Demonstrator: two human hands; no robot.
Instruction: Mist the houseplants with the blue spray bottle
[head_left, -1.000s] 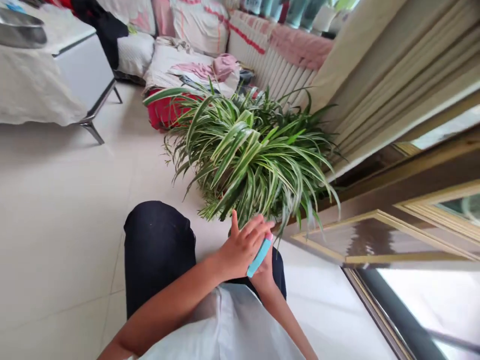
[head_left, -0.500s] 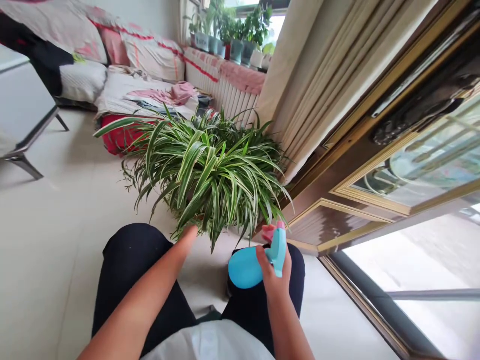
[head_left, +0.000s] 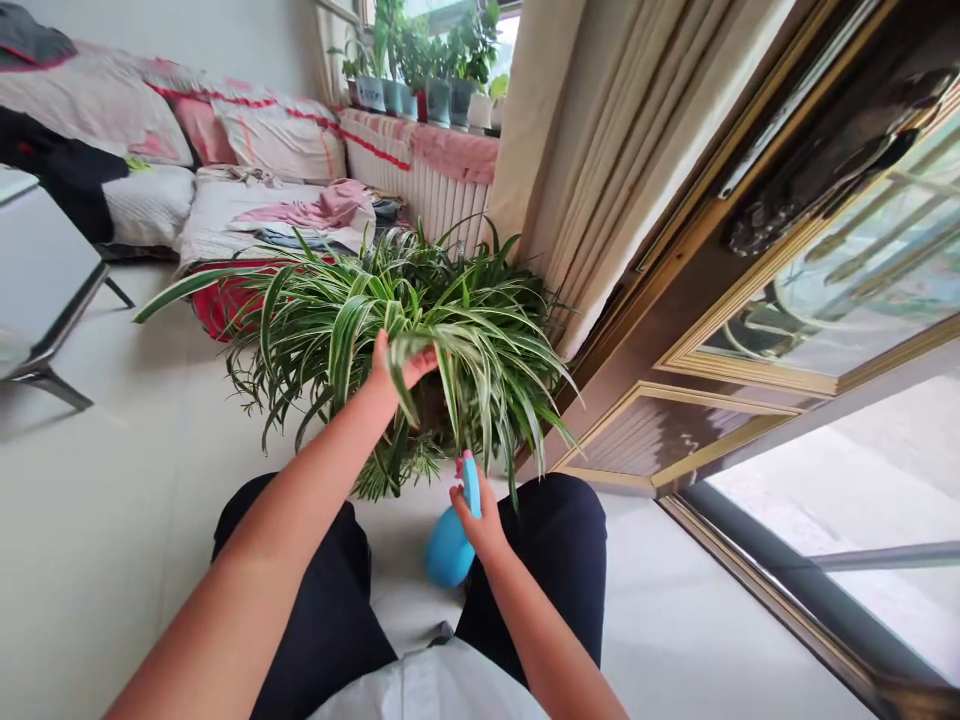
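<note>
A bushy spider plant (head_left: 352, 320) with long green-and-white striped leaves fills the middle of the head view. Reaching into its front, my left hand (head_left: 396, 372) holds up a bunch of leaves between thumb and fingers; the leaves partly cover the fingers. A dark gap shows beneath the raised leaves, and the pot is hardly visible. Just below the plant, my right hand (head_left: 484, 515) is closed around the neck of a blue spray bottle (head_left: 448, 550). Its pink nozzle points up toward the leaves.
My knees flank the bottle. On the right stand a brown door (head_left: 622, 385) with gold trim and a beige curtain (head_left: 600, 170). Behind the plant is a cloth-covered sofa (head_left: 210, 215). Potted plants (head_left: 439, 95) line the windowsill, and a white table (head_left: 45, 270) stands left.
My left hand has moved up and forward into the plant, lifting front leaves. My right hand has brought the spray bottle left and turned it more upright. The view has shifted slightly.
</note>
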